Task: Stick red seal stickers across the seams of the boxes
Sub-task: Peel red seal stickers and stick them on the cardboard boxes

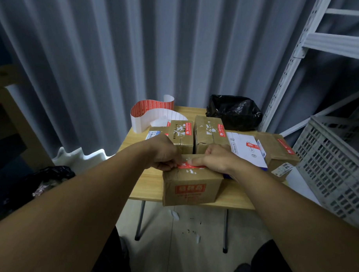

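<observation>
A brown cardboard box (191, 187) with a red printed label stands at the front edge of the small wooden table (148, 183). A red seal sticker (190, 166) lies across its top. My left hand (163, 153) pinches the sticker's left end. My right hand (216, 157) rests on the box top with its thumb pressing the sticker down. Behind stand two brown boxes (181, 134) (209, 132) bearing red seals. A curled strip of red seal stickers on white backing (151, 112) sits at the table's far left.
A white box (247, 150) and another brown box (279, 151) with red seals lie at the right. A black plastic bag (234, 112) sits at the back. A grey crate (336, 161) and white shelving (295, 58) stand to the right. Grey curtains hang behind. Paper scraps lie on the floor.
</observation>
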Action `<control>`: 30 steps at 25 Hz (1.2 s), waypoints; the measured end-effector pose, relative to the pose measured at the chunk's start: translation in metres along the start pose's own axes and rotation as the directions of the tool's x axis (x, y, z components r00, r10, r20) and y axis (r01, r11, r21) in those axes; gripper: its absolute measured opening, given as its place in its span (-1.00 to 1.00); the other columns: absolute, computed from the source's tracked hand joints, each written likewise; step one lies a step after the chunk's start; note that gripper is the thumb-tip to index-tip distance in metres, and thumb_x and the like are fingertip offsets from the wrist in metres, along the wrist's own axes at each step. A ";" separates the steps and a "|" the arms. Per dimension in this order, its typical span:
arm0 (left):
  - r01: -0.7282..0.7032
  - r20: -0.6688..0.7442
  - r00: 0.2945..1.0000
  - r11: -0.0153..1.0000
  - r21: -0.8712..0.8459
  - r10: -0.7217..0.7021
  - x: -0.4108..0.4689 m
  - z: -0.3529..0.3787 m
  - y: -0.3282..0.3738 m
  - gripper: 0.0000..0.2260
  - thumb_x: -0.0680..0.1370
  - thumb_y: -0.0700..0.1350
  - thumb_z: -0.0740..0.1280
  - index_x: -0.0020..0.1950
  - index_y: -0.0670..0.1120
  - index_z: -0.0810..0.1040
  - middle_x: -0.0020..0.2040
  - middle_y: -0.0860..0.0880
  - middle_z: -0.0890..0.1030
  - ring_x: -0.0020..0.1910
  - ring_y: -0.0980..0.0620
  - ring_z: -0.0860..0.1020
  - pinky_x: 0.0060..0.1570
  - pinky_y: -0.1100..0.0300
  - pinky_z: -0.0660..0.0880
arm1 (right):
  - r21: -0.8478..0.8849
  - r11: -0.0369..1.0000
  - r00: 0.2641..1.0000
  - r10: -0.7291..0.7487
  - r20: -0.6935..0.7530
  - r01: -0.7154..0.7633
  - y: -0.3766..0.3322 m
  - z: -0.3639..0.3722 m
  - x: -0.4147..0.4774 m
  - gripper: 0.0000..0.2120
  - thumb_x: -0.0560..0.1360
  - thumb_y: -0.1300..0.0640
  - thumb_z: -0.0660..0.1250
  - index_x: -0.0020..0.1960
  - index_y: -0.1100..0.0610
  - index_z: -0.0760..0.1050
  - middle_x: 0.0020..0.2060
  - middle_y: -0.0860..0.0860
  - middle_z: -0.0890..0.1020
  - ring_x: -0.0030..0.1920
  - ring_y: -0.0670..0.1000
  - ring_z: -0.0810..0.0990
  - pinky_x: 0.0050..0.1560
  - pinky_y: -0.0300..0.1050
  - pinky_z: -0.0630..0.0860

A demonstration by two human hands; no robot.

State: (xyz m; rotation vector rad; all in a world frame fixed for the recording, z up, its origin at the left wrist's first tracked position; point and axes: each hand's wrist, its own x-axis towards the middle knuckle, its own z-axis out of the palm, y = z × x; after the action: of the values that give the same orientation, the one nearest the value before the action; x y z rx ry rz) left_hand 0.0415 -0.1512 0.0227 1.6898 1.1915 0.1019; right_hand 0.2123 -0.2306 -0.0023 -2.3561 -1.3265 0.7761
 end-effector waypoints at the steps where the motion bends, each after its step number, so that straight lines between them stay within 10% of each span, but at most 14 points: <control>1: -0.007 0.003 1.000 1.000 -0.008 0.007 -0.001 0.000 -0.001 -0.92 0.52 -0.23 0.44 -0.02 -0.21 0.63 -0.25 -0.08 0.55 -0.27 0.04 0.52 -0.29 0.24 0.54 | 0.003 1.000 1.000 0.022 0.000 -0.022 -0.002 0.002 0.000 -0.27 0.21 -0.43 0.48 0.14 0.06 0.45 0.38 0.15 0.33 0.36 0.16 0.36 0.34 0.09 0.39; 10: 0.006 -0.007 1.000 0.996 -0.088 -0.007 -0.003 -0.003 -0.006 -0.91 0.52 -0.31 0.32 -0.14 -0.15 0.46 -0.30 -0.09 0.37 -0.33 0.03 0.36 -0.45 0.26 0.45 | -0.018 0.997 0.996 0.073 -0.047 -0.074 -0.022 0.019 -0.008 0.01 0.24 -0.48 0.42 0.50 0.07 0.30 0.51 0.19 0.16 0.51 0.24 0.13 0.45 0.19 0.26; 20: 0.011 -0.028 1.000 0.999 -0.037 -0.012 -0.004 0.001 -0.003 -0.90 0.53 -0.32 0.27 -0.15 -0.17 0.46 -0.29 -0.10 0.40 -0.30 0.01 0.39 -0.41 0.23 0.46 | -0.032 0.999 1.000 0.021 0.016 -0.021 -0.019 0.016 -0.013 0.04 0.06 -0.53 0.49 0.42 -0.08 0.39 0.45 0.09 0.33 0.45 0.17 0.30 0.39 0.10 0.34; 26: -0.035 -0.050 0.998 0.999 -0.041 0.033 -0.004 0.002 -0.007 -0.90 0.52 -0.26 0.37 0.02 -0.14 0.54 -0.07 -0.14 0.57 -0.11 -0.04 0.53 -0.29 0.19 0.54 | 0.179 0.984 0.991 0.001 0.131 -0.025 -0.007 -0.015 -0.020 -0.58 0.39 -0.02 0.53 0.19 0.04 0.51 0.08 0.03 0.62 0.08 0.05 0.60 0.22 0.11 0.54; 30: -0.047 -0.058 0.997 0.999 -0.017 0.046 -0.002 0.005 -0.012 -0.75 0.52 -0.09 0.49 0.15 -0.10 0.57 0.05 -0.10 0.64 -0.01 -0.03 0.60 -0.22 0.19 0.53 | 0.260 0.959 0.992 0.104 0.064 -0.118 0.004 -0.012 -0.017 -0.49 0.41 -0.19 0.49 0.23 0.06 0.50 0.08 0.03 0.64 0.08 0.07 0.60 0.11 0.09 0.58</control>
State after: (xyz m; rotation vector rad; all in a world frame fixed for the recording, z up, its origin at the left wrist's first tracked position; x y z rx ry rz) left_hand 0.0357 -0.1562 0.0124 1.7089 1.1905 0.1902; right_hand 0.2154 -0.2473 0.0105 -2.2254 -1.0426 0.9847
